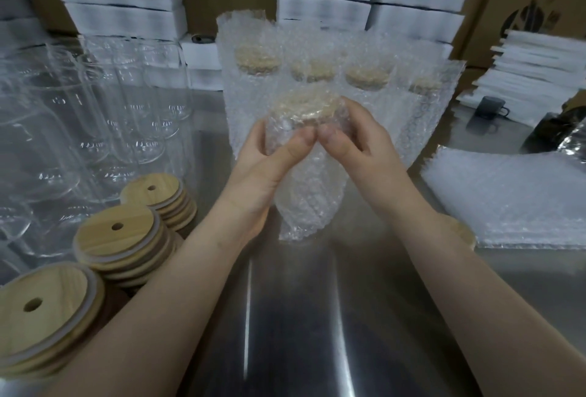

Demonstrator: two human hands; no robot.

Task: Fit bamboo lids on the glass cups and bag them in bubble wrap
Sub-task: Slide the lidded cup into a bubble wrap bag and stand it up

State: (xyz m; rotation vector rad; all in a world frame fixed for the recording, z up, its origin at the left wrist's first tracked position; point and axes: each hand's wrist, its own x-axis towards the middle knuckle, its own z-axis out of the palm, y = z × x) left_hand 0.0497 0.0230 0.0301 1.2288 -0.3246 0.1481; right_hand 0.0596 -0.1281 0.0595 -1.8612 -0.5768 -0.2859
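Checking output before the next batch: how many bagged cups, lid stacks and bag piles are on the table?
Bagged cups: 5 (1 held, 4 behind)
Lid stacks: 3
Bag piles: 1
Total: 9

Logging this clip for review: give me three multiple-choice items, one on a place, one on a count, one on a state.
1. The loose bamboo lids lie: A near left; B near right; C far back.
2. How many bagged cups stand behind the held cup? A two; B four; C six.
3. The held cup is: A bare; B lidded and wrapped; C lidded, unwrapped.
Key: 1A, stacks sit at the frame's lower left; 2B, four covered lids show in a row; 3B, left hand and right hand grip it through bubble wrap.
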